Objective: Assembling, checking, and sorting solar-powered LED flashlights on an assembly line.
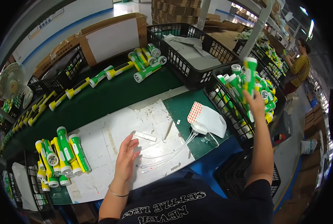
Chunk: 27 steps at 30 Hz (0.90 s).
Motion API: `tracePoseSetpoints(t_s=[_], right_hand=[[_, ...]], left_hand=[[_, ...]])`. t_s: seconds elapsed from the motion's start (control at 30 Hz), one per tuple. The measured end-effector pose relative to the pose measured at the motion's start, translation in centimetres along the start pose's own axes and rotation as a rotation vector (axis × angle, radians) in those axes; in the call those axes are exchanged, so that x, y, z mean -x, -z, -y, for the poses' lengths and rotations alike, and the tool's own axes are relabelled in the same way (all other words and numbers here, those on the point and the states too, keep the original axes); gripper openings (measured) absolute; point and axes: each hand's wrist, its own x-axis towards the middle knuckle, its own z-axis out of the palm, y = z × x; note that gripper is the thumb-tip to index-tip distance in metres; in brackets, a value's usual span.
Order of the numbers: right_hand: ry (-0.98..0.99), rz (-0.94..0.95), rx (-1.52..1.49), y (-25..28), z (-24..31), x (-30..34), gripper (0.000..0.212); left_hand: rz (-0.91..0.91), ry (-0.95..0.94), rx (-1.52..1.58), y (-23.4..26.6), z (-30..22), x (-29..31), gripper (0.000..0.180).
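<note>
White and scuffed, one board (99,149) lies on a green table (200,148). Over the board's near edge is the left hand (126,158), its fingers apart and a bit bent, holding nothing that shows. Two thin sticks lie on the board: one white stick (145,136) and one brown stick (168,130). Left of the board is a pile of torches (64,149), about a dozen, green and yellow. Just right of the board sits one white box (199,127) with a few thin wires, touching one grey sheet (215,118).

Farther right of the board, the right hand (255,104) has its fingers closed around one green and yellow torch (250,74), which stands up over a full black basket (210,87). The torches inside are too many to count. Beyond the board, about six torches (147,72) bunch on one dark green belt (114,97), with a long row to their left. Far off to the board's right is one person (301,65) in a yellow top.
</note>
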Motion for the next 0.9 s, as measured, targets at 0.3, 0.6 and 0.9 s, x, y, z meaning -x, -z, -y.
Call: tracePoseSetpoints(t_s=[0.3, 0.6, 0.9], right_hand=[[-0.077, -0.157, 0.411, 0.3, -2.5, -4.3, 0.058], [0.709, 0.48, 0.149, -21.1, 23.4, -1.2, 0.051], [0.254, 0.82, -0.195, -35.7, 26.0, -3.1, 0.079]], left_hand=[[0.056, 0.046, 0.01, 1.1, 0.7, -1.2, 0.046], [-0.055, 0.083, 0.049, 2.8, 0.0, -1.0, 0.043], [-0.146, 0.08, -0.015, 5.6, -0.6, -0.7, 0.041]])
